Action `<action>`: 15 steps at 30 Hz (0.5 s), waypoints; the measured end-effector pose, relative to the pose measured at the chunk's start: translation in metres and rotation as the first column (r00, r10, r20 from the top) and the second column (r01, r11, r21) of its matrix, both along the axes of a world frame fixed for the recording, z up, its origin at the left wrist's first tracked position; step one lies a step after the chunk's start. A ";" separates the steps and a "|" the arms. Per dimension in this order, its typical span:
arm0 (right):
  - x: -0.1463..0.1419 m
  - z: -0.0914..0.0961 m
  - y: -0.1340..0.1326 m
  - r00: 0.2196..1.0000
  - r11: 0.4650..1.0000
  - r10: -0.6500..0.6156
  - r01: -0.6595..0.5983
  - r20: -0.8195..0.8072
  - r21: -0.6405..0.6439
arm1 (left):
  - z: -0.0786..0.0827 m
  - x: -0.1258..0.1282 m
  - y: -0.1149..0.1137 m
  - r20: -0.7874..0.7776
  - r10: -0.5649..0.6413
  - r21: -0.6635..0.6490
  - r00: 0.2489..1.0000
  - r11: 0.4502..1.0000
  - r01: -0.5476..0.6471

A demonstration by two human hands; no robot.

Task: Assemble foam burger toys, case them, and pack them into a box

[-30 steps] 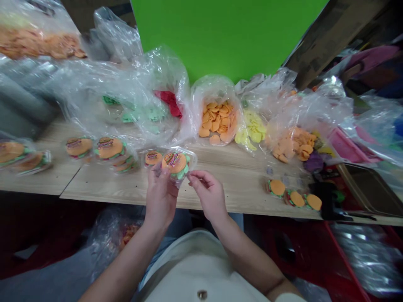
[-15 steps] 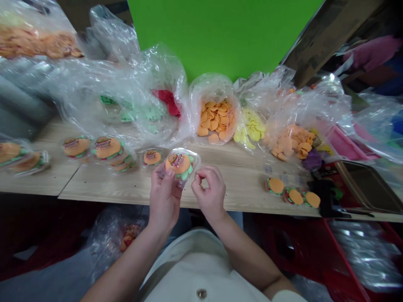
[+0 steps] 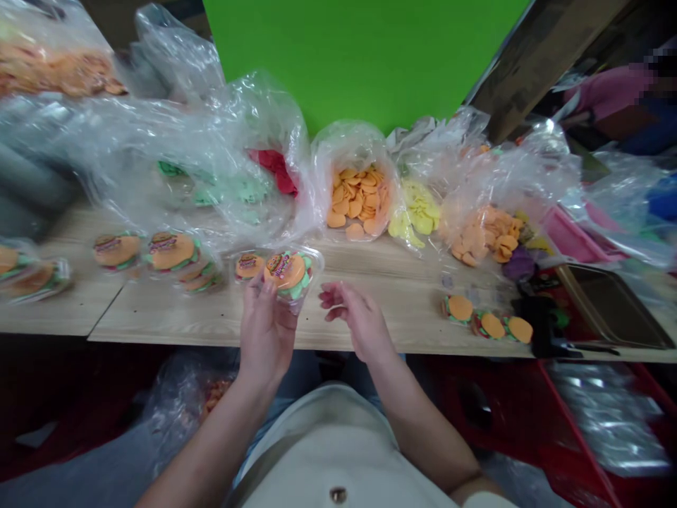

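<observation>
A toy burger in a clear plastic package (image 3: 296, 274) shows an orange bun, green edging and a printed label. My left hand (image 3: 266, 321) is closed on its lower left side, thumb in front, holding it above the table. Just to its right, my right hand (image 3: 360, 317) is apart from the package, with its fingers loosely spread and nothing visible in them. A smaller packaged burger (image 3: 248, 266) lies behind and left of the held one. Farther left on the wooden table (image 3: 174, 317), several more packaged burgers (image 3: 172, 250) are grouped, some overlapping.
Clear bags along the back hold orange discs (image 3: 360, 197), yellow pieces (image 3: 422, 208), green pieces and red pieces (image 3: 278, 169). Three small burgers (image 3: 489, 324) lie at the right beside a dark tray (image 3: 616, 303). A red crate (image 3: 576, 430) stands below the edge. A person (image 3: 608, 92) is at the far right.
My left hand has moved slightly left with the packaged burger. My right hand's pinched fingers have opened, and it has drawn a little away from the package.
</observation>
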State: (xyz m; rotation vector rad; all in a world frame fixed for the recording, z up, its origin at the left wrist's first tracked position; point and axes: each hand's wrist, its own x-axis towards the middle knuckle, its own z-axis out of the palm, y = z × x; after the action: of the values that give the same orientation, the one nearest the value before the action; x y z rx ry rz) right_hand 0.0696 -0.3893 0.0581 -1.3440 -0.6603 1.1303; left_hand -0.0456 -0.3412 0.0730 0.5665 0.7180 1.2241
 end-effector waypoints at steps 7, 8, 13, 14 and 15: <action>-0.004 0.020 -0.010 0.868 0.944 -0.328 0.287 0.372 0.162 | -0.006 0.001 -0.005 -0.037 0.028 0.043 0.999 0.999 -0.026; -0.006 0.023 -0.013 0.798 0.936 -0.351 0.290 0.490 0.198 | -0.007 0.001 -0.005 -0.045 0.048 0.073 0.998 0.996 -0.045; -0.012 0.024 -0.015 0.860 0.983 -0.179 0.137 0.478 0.122 | -0.005 0.002 -0.007 -0.067 0.100 0.190 0.993 0.978 -0.086; -0.012 0.022 -0.013 0.900 0.985 -0.168 0.142 0.402 0.094 | -0.005 0.003 -0.008 -0.075 0.100 0.192 0.992 0.978 -0.084; -0.011 0.020 -0.011 0.937 0.988 -0.156 0.143 0.312 0.064 | -0.004 0.003 -0.008 -0.083 0.095 0.188 0.992 0.979 -0.078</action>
State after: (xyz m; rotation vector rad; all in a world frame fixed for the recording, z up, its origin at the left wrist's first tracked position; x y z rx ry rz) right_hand 0.0583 -0.4006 0.0780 -1.5300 -0.7926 0.7810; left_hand -0.0430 -0.3495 0.0689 0.7549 0.7159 1.3615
